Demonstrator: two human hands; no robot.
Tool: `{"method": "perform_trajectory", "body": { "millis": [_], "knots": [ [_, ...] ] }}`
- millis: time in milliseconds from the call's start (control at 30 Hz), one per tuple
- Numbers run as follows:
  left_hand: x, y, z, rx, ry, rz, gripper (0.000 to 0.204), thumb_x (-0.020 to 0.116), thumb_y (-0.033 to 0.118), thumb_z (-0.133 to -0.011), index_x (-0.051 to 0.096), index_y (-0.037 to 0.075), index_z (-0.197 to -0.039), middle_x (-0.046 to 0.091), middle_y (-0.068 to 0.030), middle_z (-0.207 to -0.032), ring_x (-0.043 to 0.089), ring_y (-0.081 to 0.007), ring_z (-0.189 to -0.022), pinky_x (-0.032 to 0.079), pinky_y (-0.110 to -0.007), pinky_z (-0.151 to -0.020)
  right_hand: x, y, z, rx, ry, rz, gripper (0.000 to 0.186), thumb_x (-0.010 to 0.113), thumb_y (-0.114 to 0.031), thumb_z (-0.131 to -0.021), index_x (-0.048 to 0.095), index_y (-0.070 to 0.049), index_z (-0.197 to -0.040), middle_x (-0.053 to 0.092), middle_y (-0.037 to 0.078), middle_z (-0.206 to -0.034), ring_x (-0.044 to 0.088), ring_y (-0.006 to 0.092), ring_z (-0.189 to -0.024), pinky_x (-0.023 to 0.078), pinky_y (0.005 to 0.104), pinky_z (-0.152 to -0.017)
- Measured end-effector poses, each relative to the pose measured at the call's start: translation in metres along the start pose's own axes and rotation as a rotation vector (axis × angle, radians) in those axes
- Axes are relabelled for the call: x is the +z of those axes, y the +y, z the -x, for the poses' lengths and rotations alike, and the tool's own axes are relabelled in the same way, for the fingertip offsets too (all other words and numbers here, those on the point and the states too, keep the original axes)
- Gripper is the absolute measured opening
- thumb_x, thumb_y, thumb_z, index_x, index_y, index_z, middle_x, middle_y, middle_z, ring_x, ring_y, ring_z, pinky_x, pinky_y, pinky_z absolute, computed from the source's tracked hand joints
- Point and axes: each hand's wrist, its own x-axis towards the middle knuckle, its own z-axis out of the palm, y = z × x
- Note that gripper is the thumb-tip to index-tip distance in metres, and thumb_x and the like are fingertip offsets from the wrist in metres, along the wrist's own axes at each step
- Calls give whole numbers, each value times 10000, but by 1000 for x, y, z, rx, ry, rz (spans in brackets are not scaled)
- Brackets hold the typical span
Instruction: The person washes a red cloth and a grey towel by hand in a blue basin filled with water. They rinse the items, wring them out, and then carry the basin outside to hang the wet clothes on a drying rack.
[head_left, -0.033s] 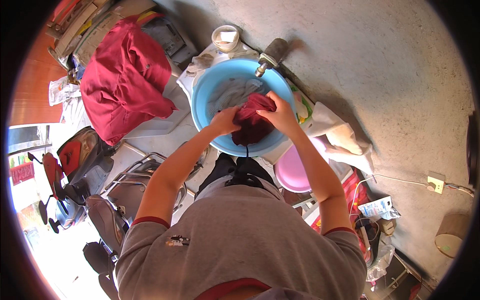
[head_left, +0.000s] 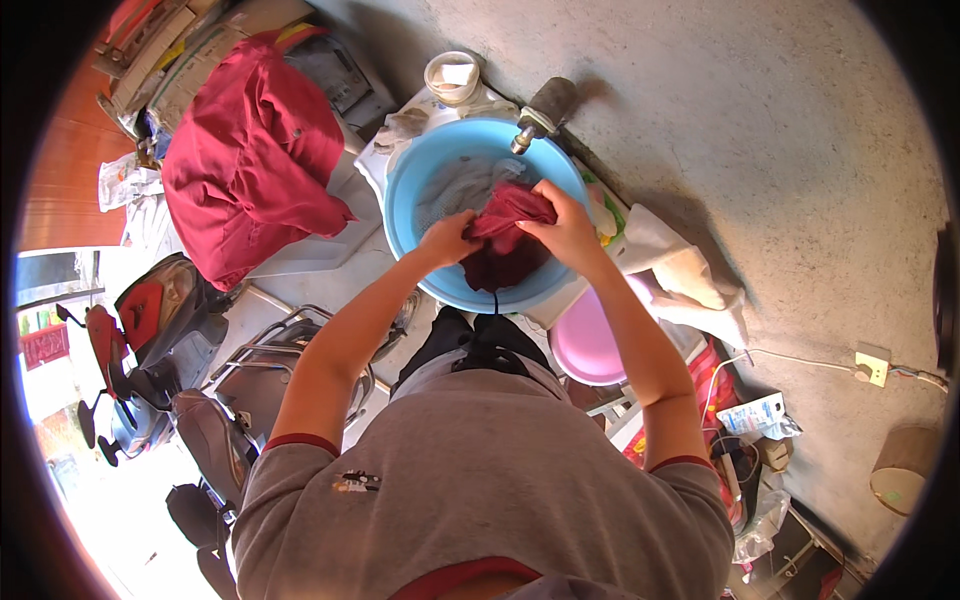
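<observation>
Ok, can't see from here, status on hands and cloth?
Left hand, right hand gripping red cloth. It's bunched in blue tub. Pale cloth also inside; tap by far rim, apart from hands.

Head-worn fisheye view, looking steeply down, near

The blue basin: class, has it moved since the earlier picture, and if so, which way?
No. Judged against the wall tap, which overlaps its far rim in both pictures, the blue basin shows no clear shift either way.

Red cloth point(head_left: 512, 212) spread wider between left hand point(head_left: 447, 241) and right hand point(head_left: 566, 230), its lit upper part broader; right hand slightly farther right.
</observation>
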Motion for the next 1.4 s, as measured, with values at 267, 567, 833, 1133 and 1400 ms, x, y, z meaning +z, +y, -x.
{"method": "perform_trajectory", "body": {
  "millis": [267, 567, 833, 1133, 1400],
  "knots": [
    [-83, 80, 42, 263, 304, 653, 265, 573, -59, -780, 582, 28, -1031, 617, -23, -882, 552, -85, -823, 461, -257, -725, -79, -112, -4, -204, 76, -103, 328, 572, 106, -652, 471, -16, -938, 480, 74, -861, 505, 160, -839, 407, 246, -772],
    [-153, 195, 91, 530, 201, 733, 270, 525, -129, -812, 581, 13, -1035, 621, -36, -920, 605, -108, -849, 497, -241, -773, -113, -133, -13, -115, -296, 73, 545, 602, 116, -690, 467, -38, -1195, 512, 82, -1016, 546, 177, -973, 439, 276, -873],
    [-73, 177, 38, 385, 265, 918, 307, 561, -86, -712, 601, 24, -996, 644, -49, -861, 620, -157, -793, 501, -277, -704, -65, -29, -13, 66, -256, 193, 560, 735, -111, -631, 469, -61, -1122, 553, 137, -966, 547, 326, -1003, 449, 389, -834],
    [48, 49, -7, 53, -23, -556, 732, 654, 256, -690, 360, 197, -1358, 161, -123, -1479, 151, -417, -1344, 287, -661, -939, 57, 143, 33, 55, -316, 884, 362, 605, -169, -729, 492, -121, -1070, 560, 155, -967, 516, 349, -911, 414, 489, -755],
    [90, 42, -9, -82, -196, -886, 872, 618, 341, -757, 135, 198, -1469, -120, -95, -1528, -66, -465, -1368, 222, -748, -912, 105, 149, 44, 158, -290, 1067, 312, 622, -151, -707, 491, -85, -982, 538, 129, -981, 498, 320, -953, 394, 459, -780]
  ]
}}
